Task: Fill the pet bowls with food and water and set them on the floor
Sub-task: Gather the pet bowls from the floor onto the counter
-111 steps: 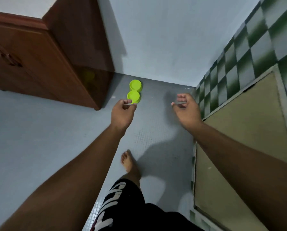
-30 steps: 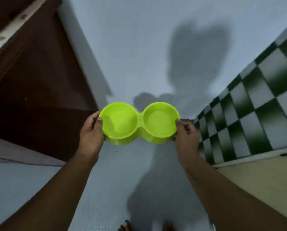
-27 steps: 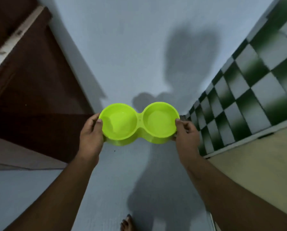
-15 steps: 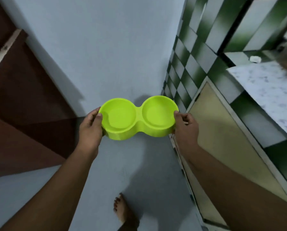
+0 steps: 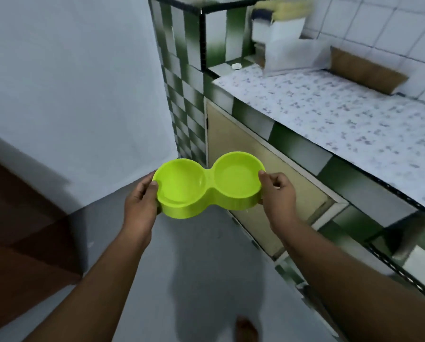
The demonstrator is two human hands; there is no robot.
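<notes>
A lime-green double pet bowl [image 5: 207, 185] with two round wells, both empty, is held level in the air above the grey floor. My left hand [image 5: 140, 201] grips its left end, thumb on the rim. My right hand [image 5: 278, 193] grips its right end, thumb on the rim. The bowl hangs in front of the counter's cupboard door.
A speckled counter [image 5: 329, 112] with green checkered tile sides runs along the right, with a beige cupboard door [image 5: 263, 164] below. A white box [image 5: 278, 33] and a brown pad [image 5: 364, 70] sit at its back. A dark wooden cabinet [image 5: 21, 230] stands at left. My bare foot [image 5: 246, 329] shows below.
The bowl was picked up off the floor and is now carried in both hands. My view has swung right and upward, bringing the counter top into sight.
</notes>
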